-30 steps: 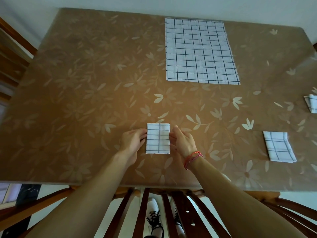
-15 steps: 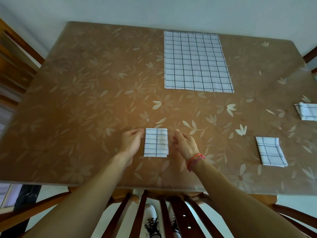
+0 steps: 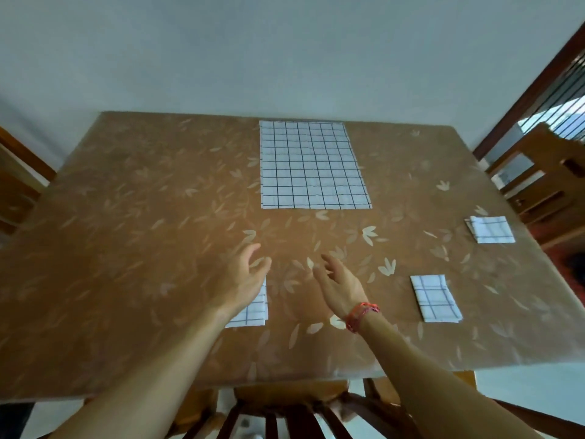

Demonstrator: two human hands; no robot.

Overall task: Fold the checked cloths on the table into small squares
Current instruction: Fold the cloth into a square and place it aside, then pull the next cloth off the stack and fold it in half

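My left hand and right hand hover, fingers apart, empty. The unfolded cloth lies flat, upper centre of the surface: light, limp; I'd pinch its near corners.

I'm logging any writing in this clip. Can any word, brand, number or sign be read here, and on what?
None: no readable text anywhere in view.
The unfolded checked cloth shows grid lines only.
The three folded cloths show grid lines only.
The table cover shows a leaf pattern only.
The bracelet shows no lettering.
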